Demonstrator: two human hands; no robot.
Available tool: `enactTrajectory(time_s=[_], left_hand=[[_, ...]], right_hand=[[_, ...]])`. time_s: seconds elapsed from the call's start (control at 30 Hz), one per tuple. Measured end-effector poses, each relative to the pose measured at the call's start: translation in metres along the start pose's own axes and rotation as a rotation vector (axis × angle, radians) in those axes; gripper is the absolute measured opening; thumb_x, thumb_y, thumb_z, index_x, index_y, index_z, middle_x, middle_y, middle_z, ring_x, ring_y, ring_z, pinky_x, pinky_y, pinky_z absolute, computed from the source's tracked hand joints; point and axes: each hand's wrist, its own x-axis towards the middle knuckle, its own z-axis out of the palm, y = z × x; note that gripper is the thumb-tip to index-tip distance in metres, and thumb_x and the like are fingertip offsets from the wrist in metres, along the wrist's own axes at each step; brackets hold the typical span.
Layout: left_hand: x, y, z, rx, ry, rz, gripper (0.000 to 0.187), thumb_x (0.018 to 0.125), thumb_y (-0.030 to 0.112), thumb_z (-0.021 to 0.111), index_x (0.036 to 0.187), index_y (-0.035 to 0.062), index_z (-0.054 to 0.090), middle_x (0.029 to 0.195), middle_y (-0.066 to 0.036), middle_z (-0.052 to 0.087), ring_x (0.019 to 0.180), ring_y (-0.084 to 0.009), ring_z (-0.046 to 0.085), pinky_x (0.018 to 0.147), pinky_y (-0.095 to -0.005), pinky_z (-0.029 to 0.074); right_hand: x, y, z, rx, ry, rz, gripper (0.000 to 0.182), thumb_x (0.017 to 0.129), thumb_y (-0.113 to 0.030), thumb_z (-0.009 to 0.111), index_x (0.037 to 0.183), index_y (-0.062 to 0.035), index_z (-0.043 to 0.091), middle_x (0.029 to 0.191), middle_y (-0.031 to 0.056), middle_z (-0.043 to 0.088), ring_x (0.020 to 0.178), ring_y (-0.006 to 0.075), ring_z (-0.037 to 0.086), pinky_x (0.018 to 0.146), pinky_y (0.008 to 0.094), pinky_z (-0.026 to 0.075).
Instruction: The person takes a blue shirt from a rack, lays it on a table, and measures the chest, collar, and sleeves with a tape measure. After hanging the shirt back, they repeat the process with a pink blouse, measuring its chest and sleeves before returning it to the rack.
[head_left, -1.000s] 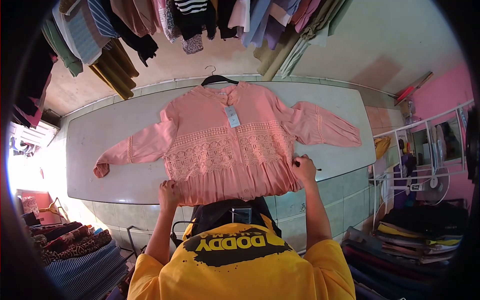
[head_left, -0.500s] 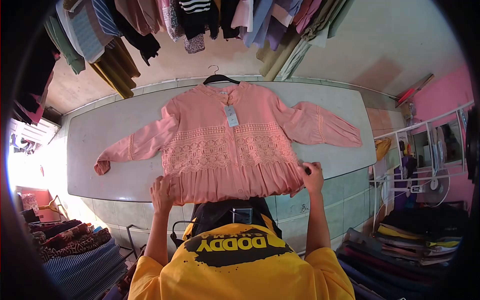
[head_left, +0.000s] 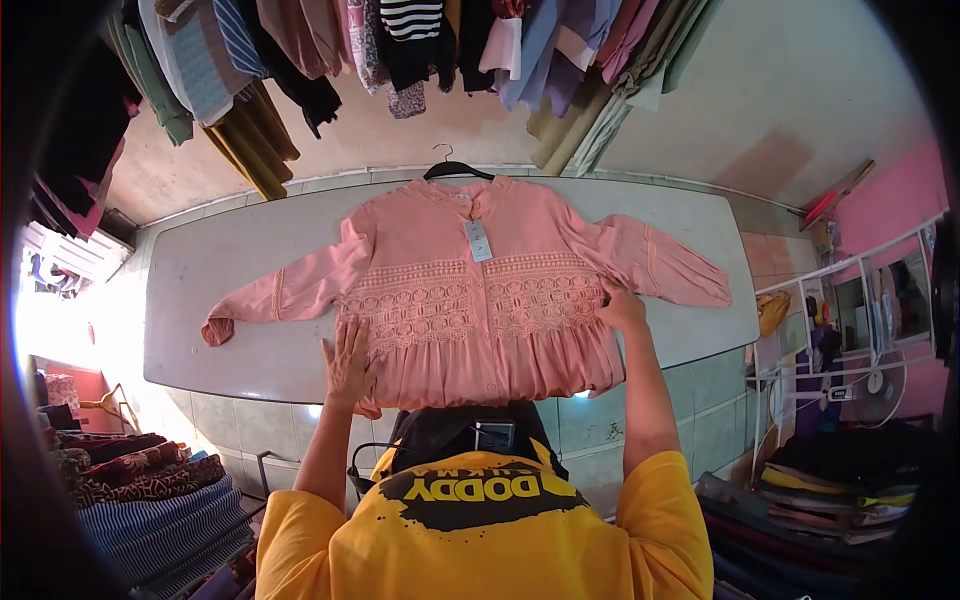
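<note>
A pink blouse (head_left: 420, 240) with lace bands lies front up on a pale table (head_left: 190, 270), its sleeves spread to both sides. A black hanger (head_left: 458, 170) sits in its collar, and a grey tag (head_left: 478, 241) hangs at the neck opening. My left hand (head_left: 348, 362) rests flat on the blouse's lower left edge, fingers stretched out. At the right side of the lace, my right hand (head_left: 622, 304) touches the fabric with bent fingers; whether it grips any cloth is unclear. The lower hem hangs at the table's front edge.
Clothes (head_left: 410, 50) hang in a row beyond the table. Folded fabric stacks (head_left: 160, 520) stand at the lower left, more folded garments (head_left: 840, 480) at the lower right. A white rack (head_left: 800, 375) and a fan (head_left: 878, 390) are on the right.
Both hands have moved up along the blouse's sides, away from my body. My left hand now lies flatter on the cloth. The whole view has shifted slightly.
</note>
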Motion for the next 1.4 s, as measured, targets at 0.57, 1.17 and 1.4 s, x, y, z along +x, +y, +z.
enactTrajectory(time_s=[0.57,1.17,1.4], left_hand=[[0.019,0.098,0.001,-0.967,-0.319,0.012,0.022,0.077,0.017,0.062,0.095,0.0025,0.062,0.075,-0.007,0.062,0.063,-0.0099,0.055,0.061,-0.0237,0.045],[0.052,-0.006,0.028,-0.438,0.533,-0.419,0.006,0.072,0.011,0.059,0.077,0.0081,0.062,0.079,-0.012,0.062,0.078,-0.0284,0.058,0.069,-0.0391,0.044],[0.067,-0.016,0.021,-0.289,0.52,-0.781,0.015,0.075,0.027,0.055,0.083,0.0161,0.061,0.08,-0.008,0.063,0.081,-0.0295,0.058,0.067,-0.0437,0.043]], right_hand=[[-0.087,-0.172,0.026,0.899,-0.136,-0.507,0.037,0.079,-0.029,0.06,0.098,-0.0039,0.041,0.083,0.0158,0.055,0.074,0.0291,0.058,0.064,0.0342,0.046],[-0.053,-0.166,0.019,0.65,-0.145,-0.48,0.033,0.072,-0.035,0.064,0.082,-0.0048,0.054,0.08,0.0133,0.054,0.074,0.0286,0.056,0.065,0.036,0.045],[-0.042,-0.139,0.028,0.596,-0.131,-0.503,0.024,0.074,-0.027,0.062,0.081,-0.0047,0.055,0.076,0.0111,0.053,0.073,0.0255,0.054,0.065,0.0345,0.043]])
